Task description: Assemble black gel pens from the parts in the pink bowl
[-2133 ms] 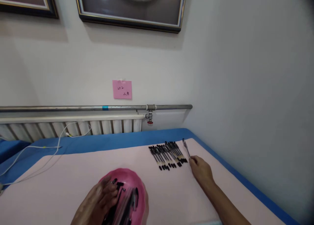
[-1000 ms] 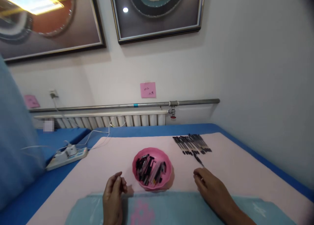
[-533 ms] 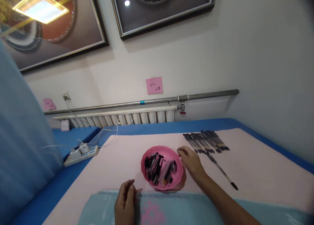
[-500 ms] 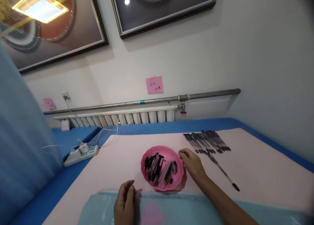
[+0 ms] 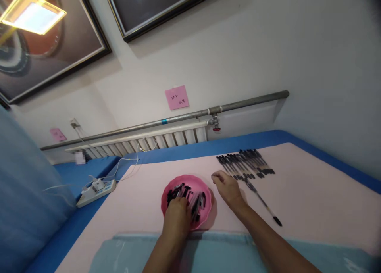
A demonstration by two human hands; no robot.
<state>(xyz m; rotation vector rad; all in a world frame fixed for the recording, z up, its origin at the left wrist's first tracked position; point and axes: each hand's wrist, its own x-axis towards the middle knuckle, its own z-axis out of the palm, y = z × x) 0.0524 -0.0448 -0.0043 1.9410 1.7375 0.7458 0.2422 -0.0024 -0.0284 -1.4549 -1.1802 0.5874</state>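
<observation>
A round pink bowl (image 5: 206, 185) with a wavy rim holds black pen caps and clear pen tubes (image 5: 197, 201). My left hand (image 5: 177, 217) reaches down into it over the dark caps, and its fingertips are hidden. Just right of the rim is my right hand (image 5: 228, 189), apart from the bowl, its fingers curled and pressed together with nothing visible in them. Beyond that hand lies a row of black-capped pens (image 5: 242, 162) side by side on the pink sheet. One more pen (image 5: 264, 204) lies slantwise, closer to me, beside my right forearm.
The pink sheet (image 5: 143, 197) covers a blue-edged table, with a light blue cloth (image 5: 226, 249) along the near side. A power strip (image 5: 97, 193) with cords lies at the left, near a blue curtain (image 5: 24, 193). A radiator (image 5: 178, 138) and pipe run along the wall.
My left hand has moved from the near cloth up into the bowl. My right hand has come off the bowl's rim and sits slightly apart from it. The view has shifted slightly.
</observation>
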